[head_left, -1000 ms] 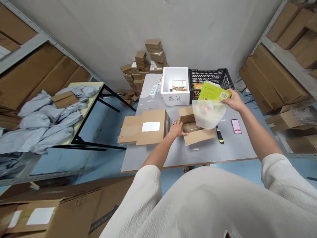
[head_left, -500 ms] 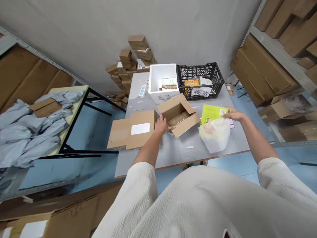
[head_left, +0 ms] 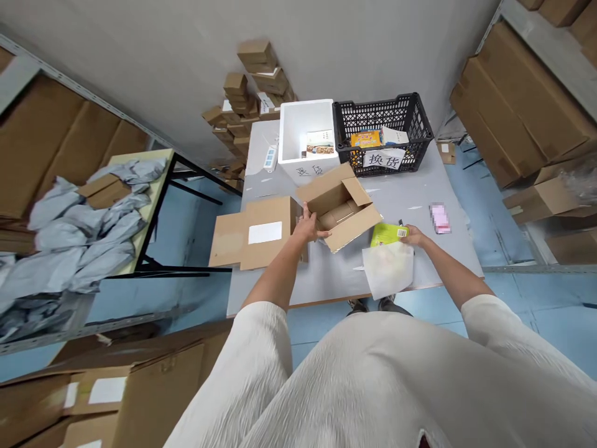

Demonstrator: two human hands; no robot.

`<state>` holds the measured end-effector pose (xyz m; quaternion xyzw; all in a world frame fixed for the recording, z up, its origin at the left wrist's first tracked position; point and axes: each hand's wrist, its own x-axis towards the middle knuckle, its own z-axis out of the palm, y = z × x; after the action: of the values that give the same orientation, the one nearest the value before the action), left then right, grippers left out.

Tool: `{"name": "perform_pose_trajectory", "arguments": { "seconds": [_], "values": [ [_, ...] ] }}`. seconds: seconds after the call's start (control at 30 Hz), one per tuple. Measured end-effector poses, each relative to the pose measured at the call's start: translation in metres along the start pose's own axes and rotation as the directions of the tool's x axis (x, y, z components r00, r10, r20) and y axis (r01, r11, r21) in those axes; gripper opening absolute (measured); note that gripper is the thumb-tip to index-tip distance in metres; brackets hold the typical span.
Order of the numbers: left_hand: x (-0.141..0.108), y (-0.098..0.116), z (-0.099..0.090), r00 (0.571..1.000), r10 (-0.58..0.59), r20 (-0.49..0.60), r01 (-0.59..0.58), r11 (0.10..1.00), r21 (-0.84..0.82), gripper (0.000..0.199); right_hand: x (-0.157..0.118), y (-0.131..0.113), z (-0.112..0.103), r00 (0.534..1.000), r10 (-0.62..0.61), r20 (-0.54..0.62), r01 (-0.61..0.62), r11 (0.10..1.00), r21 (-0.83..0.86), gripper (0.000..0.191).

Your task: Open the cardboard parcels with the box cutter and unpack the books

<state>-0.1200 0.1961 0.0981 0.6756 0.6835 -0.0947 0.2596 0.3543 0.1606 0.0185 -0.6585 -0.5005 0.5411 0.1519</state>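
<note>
My left hand grips the near left edge of an open cardboard box, which is tilted with its opening towards me and looks bare inside. In my right hand is the right edge of a bright green book with a white barcode label. A thin, see-through white sheet covers the book's lower part and hangs towards the table's front edge. Left of my left hand lies another cardboard box with a flap spread out and a blank white label.
A white foam box and a black plastic crate, both holding books, stand at the back of the grey table. A power strip lies left of them, a blurred pink item at right. Grey parcels cover a side table.
My right hand has moved left and towards me with the green book and its sheet, uncovering the pink item. My left hand stays on the open box. The view has shifted slightly.
</note>
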Motion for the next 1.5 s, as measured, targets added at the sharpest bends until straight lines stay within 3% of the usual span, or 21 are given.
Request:
{"name": "perform_pose_trajectory", "arguments": {
  "seconds": [0.13, 0.23, 0.37, 0.5, 0.67, 0.77, 0.83, 0.9, 1.03, 1.23, 1.5],
  "values": [
    [0.004, -0.001, 0.0, 0.996, 0.089, -0.002, -0.089, 0.996, -0.013, 0.141, 0.009, -0.002, 0.022, 0.992, 0.034, -0.121, -0.06, 0.974, -0.22, 0.049],
    [-0.002, 0.001, 0.002, 0.992, 0.111, -0.065, -0.114, 0.992, -0.051, 0.135, 0.005, -0.009, 0.027, 0.98, -0.036, -0.198, -0.047, 0.915, -0.401, 0.064],
    [-0.027, 0.005, 0.009, 0.968, 0.113, -0.225, -0.137, 0.986, -0.096, 0.104, 0.002, -0.031, 0.023, 0.937, -0.228, -0.264, 0.077, 0.873, -0.481, 0.059],
    [-0.061, 0.011, 0.013, 0.912, 0.115, -0.393, -0.199, 0.963, -0.18, 0.063, 0.011, -0.069, 0.019, 0.923, -0.351, -0.158, 0.289, 0.903, -0.316, 0.065],
    [-0.094, 0.019, 0.026, 0.874, -0.107, -0.474, -0.09, 0.923, -0.374, 0.045, 0.019, -0.109, 0.028, 0.93, -0.367, -0.035, 0.357, 0.92, -0.164, 0.09],
    [-0.1, 0.024, 0.046, 0.893, -0.262, -0.365, 0.01, 0.824, -0.567, 0.032, 0.018, -0.121, 0.036, 0.932, -0.361, -0.035, 0.351, 0.921, -0.17, 0.092],
    [-0.097, 0.029, 0.06, 0.915, -0.329, -0.233, 0.081, 0.717, -0.693, 0.027, 0.018, -0.126, 0.039, 0.939, -0.338, -0.066, 0.32, 0.928, -0.193, 0.091],
    [-0.09, 0.036, 0.068, 0.912, -0.377, -0.164, 0.108, 0.604, -0.79, 0.038, 0.021, -0.13, 0.041, 0.947, -0.307, -0.094, 0.282, 0.935, -0.216, 0.088],
    [-0.07, 0.051, 0.066, 0.898, -0.376, -0.228, -0.033, 0.46, -0.887, 0.051, 0.029, -0.134, 0.044, 0.955, -0.282, -0.094, 0.261, 0.948, -0.183, 0.072],
    [-0.045, 0.058, 0.048, 0.904, -0.316, -0.289, -0.11, 0.48, -0.87, 0.053, 0.037, -0.134, 0.051, 0.959, -0.245, -0.141, 0.228, 0.966, -0.125, 0.051],
    [-0.005, 0.045, 0.027, 0.893, -0.271, -0.359, -0.193, 0.49, -0.85, 0.063, 0.055, -0.152, 0.055, 0.955, -0.255, -0.151, 0.252, 0.967, -0.044, 0.05]
  ]
}}
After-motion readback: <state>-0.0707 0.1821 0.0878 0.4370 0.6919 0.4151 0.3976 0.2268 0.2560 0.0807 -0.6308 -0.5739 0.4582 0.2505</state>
